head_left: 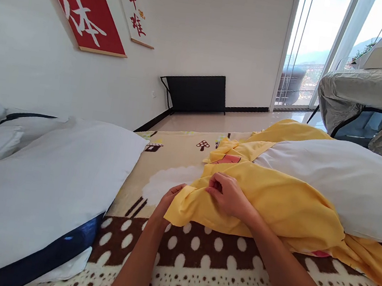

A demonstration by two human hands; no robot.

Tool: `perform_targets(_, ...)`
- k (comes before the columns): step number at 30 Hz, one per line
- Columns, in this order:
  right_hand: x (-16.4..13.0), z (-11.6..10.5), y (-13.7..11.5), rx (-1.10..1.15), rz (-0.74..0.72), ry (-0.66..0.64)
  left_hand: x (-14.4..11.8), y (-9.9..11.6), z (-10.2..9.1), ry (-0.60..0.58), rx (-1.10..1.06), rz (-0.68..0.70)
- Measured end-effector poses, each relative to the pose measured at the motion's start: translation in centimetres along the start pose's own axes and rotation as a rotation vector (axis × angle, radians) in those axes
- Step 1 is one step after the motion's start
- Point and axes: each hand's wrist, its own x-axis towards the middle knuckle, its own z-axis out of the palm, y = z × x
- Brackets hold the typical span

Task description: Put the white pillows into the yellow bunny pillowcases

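Both of the person's hands are on the yellow pillowcase [275, 197] spread over the patterned blanket [202, 263]. The right hand [229, 196] rests on top of the cloth, its fingers [216, 184] curled together and pinching a fold near the open edge. The left hand [167, 202] sits just to the left of that edge; its fingers go under the yellow hem, so I cannot tell whether they are closed on the cloth or merely tucked beneath it.

Beyond the right fingers, the pillowcase runs up and over 1 white pillow [341, 183], which lies half covered, most of its white body bare. To the left of the left fingers, well apart, lies a second white pillow [45, 189] with a dark blue edge.

What could go wrong, as I judge it: the pinch on the right looks shallow, taking only a small fold, so a tug could let the cloth slide free. The bunched fabric between the 2 hands might also twist, leaving the opening skewed against the pillow. And the loose yellow tail trailing to the far right of the fingers could catch under the pillow's weight and resist any pull.
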Motion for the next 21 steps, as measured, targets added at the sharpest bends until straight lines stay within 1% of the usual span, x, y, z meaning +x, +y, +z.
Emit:
perform_targets(3,-0.1,0.4,0.0,-0.138,0.01,0.035,-0.5,0.4,-0.5,-0.035,0.052,0.019)
perform_targets(6,-0.1,1.2,0.2,-0.367,0.003,0.023,-1.5,1.2,-0.7,-0.133,0.126,-0.012)
perform_targets(9,-0.3,2.0,0.4,-0.513,-0.069,0.009,-2.5,2.3,-0.1,-0.247,0.248,-0.009)
perform_targets(11,-0.4,2.2,0.3,-0.543,-0.128,0.0,-3.0,3.0,0.6,-0.284,0.341,0.018)
perform_targets(14,-0.6,2.3,-0.2,-0.511,-0.189,-0.022,-3.4,3.6,1.5,-0.264,0.434,0.058)
perform_targets(17,-0.8,2.5,-0.6,-0.464,-0.198,-0.036,-3.4,4.0,2.0,-0.259,0.528,0.083)
perform_targets(21,-0.7,3.1,-0.2,-0.455,-0.199,-0.048,-3.3,4.4,2.6,-0.236,0.623,0.149)
